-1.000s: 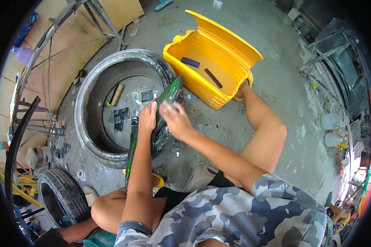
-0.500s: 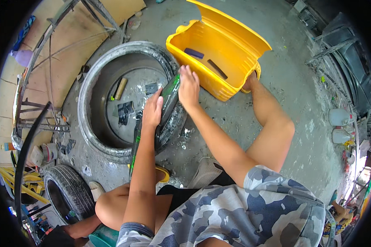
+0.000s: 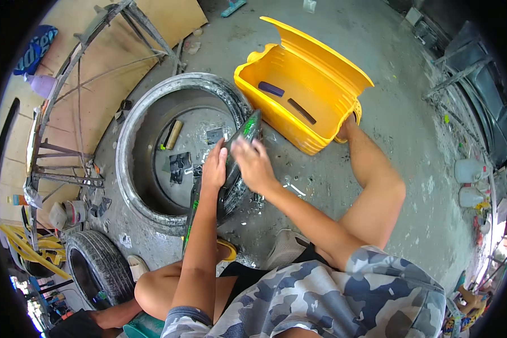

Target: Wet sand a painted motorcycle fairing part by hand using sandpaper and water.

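A long glossy black panel with green markings (image 3: 249,128) leans across the right rim of a big worn tyre (image 3: 130,186) lying flat on the floor. Its lower end runs down behind my left forearm. My left hand (image 3: 213,167) grips the panel around its middle, thumb toward the right side. Just right of it, my right hand (image 3: 256,168) is over the panel's upper part with fingers stretched and slightly apart, their tips smeared by motion. Whether anything thin lies under those fingertips is hidden.
A yellow open-lidded bin (image 3: 287,121) holding a dark blue block (image 3: 271,88) and a dark strip (image 3: 302,111) stands beyond my hands. Inside the tyre lie a tan roll (image 3: 174,135) and black scraps (image 3: 179,167). Another tyre (image 3: 98,267) and a metal frame (image 3: 67,73) are at left.
My right hand has slid from the panel's upper edge back toward my left hand. My left hand stays on the panel. The whole scene has shifted slightly down and right in view.
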